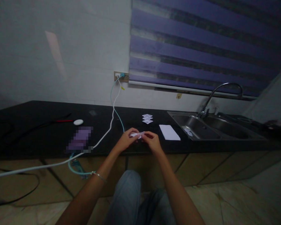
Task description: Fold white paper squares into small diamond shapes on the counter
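Between both hands, just above the front part of the dark countertop (103,112), is a small folded piece of white paper (137,135). My left hand (128,139) pinches its left side between thumb and fingers. At the right side, the fingers of my right hand (152,140) are closed on the same paper. Behind the hands lie several folded white paper pieces (147,118) in an overlapping column. To the right of my right hand rests a stack of white paper sheets (170,132).
A steel double sink (201,126) with a curved faucet (212,97) is at the right. White paper (188,132) lies at its left basin. On the left are a blurred-out purple object (81,138), a white disc (78,122) and a white cable (105,135) running to a wall socket (121,76).
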### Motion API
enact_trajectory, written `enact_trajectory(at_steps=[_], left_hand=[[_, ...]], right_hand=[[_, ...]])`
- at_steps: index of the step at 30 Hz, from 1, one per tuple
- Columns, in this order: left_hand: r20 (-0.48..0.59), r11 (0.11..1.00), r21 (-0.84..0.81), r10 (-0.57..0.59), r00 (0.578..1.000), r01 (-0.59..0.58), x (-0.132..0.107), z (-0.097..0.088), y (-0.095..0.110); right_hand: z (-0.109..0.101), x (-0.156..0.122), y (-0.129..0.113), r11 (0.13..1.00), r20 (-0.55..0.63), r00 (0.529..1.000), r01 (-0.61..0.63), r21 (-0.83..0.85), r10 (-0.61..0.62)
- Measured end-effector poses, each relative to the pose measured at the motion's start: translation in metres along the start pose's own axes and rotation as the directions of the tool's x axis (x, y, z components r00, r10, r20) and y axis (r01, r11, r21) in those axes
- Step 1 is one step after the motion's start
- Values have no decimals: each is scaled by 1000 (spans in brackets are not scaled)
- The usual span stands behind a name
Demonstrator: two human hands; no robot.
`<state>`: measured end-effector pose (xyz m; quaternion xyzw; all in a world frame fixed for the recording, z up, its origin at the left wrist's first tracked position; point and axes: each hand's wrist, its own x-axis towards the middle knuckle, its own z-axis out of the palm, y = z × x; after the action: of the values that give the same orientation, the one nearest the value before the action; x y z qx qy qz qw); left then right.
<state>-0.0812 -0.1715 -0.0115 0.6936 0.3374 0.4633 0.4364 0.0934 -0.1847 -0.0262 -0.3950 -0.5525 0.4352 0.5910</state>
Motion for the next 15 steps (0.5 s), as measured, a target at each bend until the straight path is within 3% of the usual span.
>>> enact_trajectory(at_steps=[7,15], left_hand=[[16,995,-76,-59,998,60,2,3,-5],[47,986,168,-6,999,-2,1,3,0]], right_hand=[[0,3,7,995,-125,992,-3,100,15],[-1,2,6,994,-119,993,3,112,10]])
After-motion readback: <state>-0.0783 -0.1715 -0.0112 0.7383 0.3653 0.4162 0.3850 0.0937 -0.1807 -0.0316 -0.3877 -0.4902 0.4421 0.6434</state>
